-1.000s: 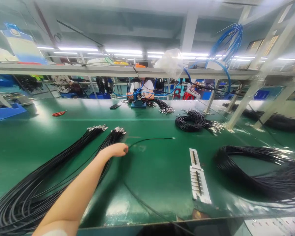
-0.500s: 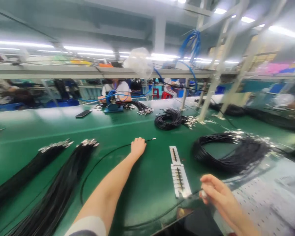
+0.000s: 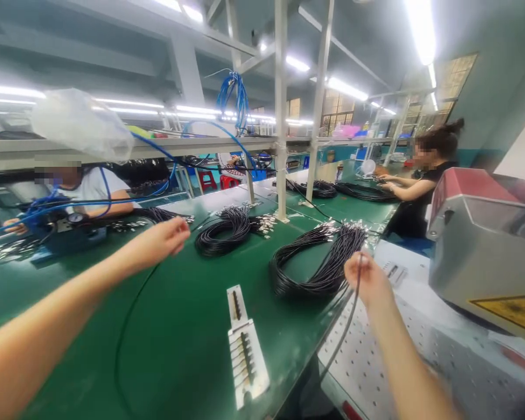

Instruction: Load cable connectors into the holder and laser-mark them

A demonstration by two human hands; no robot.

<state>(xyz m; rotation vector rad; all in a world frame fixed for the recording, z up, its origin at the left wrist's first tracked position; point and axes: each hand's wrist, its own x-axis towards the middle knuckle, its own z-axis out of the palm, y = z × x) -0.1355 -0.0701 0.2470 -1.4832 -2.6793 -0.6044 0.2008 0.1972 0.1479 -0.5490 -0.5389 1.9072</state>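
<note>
My left hand (image 3: 168, 238) is raised above the green table (image 3: 170, 350) with its fingers closed on a thin black cable (image 3: 126, 312). That cable curves down from the hand and leaves the view at the bottom. Over at the right, my right hand (image 3: 366, 277) pinches a black cable length (image 3: 347, 329) that hangs toward the table's near edge. Whether both hands hold one and the same cable, I cannot tell. Between the hands lies a slotted metal fixture (image 3: 247, 356) on the table. Just left of my right hand rests a large coil of black cables (image 3: 289, 268) with pale ends.
A smaller cable coil (image 3: 221, 236) lies farther back, near white uprights (image 3: 281, 175). A perforated metal plate (image 3: 367, 356) and a grey machine with a red top (image 3: 476, 245) stand at right. One person (image 3: 437, 157) sits far right, another (image 3: 100, 186) behind a blue device (image 3: 70, 224).
The view has swung right. My left hand has lifted off the tabletop with the cable. My right hand has moved from beside the metal fixture to beside the large coil.
</note>
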